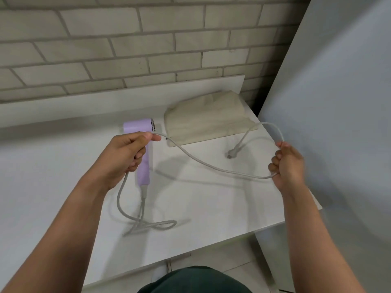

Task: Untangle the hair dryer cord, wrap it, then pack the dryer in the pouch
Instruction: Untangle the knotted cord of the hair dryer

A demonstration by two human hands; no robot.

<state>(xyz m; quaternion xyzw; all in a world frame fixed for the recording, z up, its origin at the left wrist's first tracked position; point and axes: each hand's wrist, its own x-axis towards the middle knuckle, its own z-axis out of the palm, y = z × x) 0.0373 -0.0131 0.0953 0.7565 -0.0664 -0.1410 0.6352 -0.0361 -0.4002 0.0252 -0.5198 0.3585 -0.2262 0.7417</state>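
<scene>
dryer (143, 157) on counter (63, 176) | pouch (209, 117) right-behind dryer | plug (231, 153) before pouch

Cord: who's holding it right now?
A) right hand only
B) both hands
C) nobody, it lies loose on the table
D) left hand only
B: the left hand and the right hand each hold the cord, which sags between them.

White counter (53, 187) seen from above. Lilac hair dryer (144, 168) laid flat mid-counter; beige pouch (209, 119) laid just beside, toward back. Cord (160, 225) looped near front edge; plug (231, 152) possibly rested near pouch.
</scene>
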